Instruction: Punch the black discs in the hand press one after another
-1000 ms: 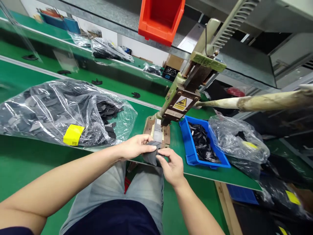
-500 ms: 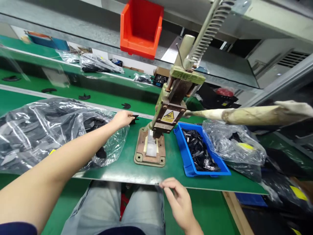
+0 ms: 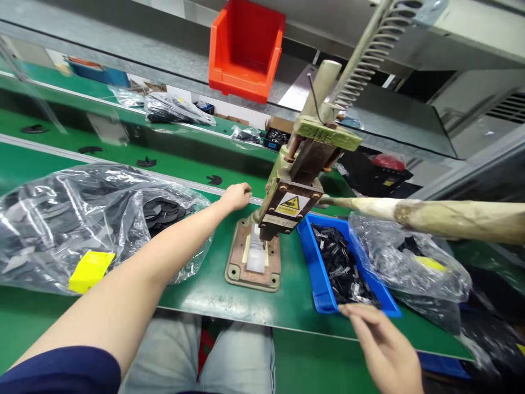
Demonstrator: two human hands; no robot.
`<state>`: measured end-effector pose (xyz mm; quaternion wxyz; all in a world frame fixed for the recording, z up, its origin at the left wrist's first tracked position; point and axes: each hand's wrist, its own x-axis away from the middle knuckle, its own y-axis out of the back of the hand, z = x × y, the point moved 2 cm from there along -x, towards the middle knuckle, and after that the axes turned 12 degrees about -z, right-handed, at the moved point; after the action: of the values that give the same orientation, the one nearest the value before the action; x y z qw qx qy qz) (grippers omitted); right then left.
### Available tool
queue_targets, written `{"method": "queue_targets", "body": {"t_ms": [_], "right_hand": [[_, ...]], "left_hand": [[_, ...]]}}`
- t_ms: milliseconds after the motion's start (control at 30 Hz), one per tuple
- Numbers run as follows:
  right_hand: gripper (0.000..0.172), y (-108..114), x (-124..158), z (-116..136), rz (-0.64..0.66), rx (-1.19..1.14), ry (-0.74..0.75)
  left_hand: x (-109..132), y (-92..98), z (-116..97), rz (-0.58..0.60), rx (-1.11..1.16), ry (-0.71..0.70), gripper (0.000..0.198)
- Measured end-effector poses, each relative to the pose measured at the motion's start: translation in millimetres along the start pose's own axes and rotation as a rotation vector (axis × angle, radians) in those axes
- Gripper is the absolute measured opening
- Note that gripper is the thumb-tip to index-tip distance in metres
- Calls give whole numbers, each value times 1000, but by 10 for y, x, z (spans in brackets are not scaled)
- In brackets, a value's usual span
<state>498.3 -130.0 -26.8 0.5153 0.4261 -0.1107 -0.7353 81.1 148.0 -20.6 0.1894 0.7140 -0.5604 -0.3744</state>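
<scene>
My left hand (image 3: 237,197) is stretched over the far edge of the green table, just left of the press (image 3: 289,200). Its fingers are curled on the side away from me, and what they hold, if anything, is hidden. At the near end of the blue bin (image 3: 322,293), my right hand (image 3: 383,342) hovers with thumb and fingers brought together near the rim. Nothing can be made out between those fingertips. Small black parts (image 3: 338,262) fill the bin. A pale block (image 3: 256,258) lies on the press base (image 3: 238,262), under the ram.
A large clear bag (image 3: 98,202) of black curved pieces covers the left side. Another bag (image 3: 426,268) lies right of the bin. The press lever (image 3: 463,216) sticks out to the right. An orange bin (image 3: 246,52) hangs above. Black curved pieces (image 3: 214,180) lie on the strip behind.
My left hand has moved right towards the press, and the black piece it held is no longer visible. My right hand has gone from the table's front edge rightward to the blue bin.
</scene>
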Motion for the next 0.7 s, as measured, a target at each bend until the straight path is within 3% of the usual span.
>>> {"method": "queue_targets", "body": {"t_ms": [67,167,300,367,533,700], "right_hand": [[27,17,-380,-197,34,206,14],[35,-132,-828,-372,341,530,75],[48,-332,-1040,-488,485,635,8],[40,-413,-1046,-527,531,669,-30],[35,-449,-1026,-490,501,721,-74],[34,-338,-1168,-244,373,679,9]], "left_hand": [[326,143,107,39,5,14,32],[954,335,164,113,48,-16,35],[1803,500,222,142,106,-102,43],[2116,534,283,112,131,-169,40],[2558,437,371,68,164,-299,28],[2680,299,339,19,182,-263,21]]}}
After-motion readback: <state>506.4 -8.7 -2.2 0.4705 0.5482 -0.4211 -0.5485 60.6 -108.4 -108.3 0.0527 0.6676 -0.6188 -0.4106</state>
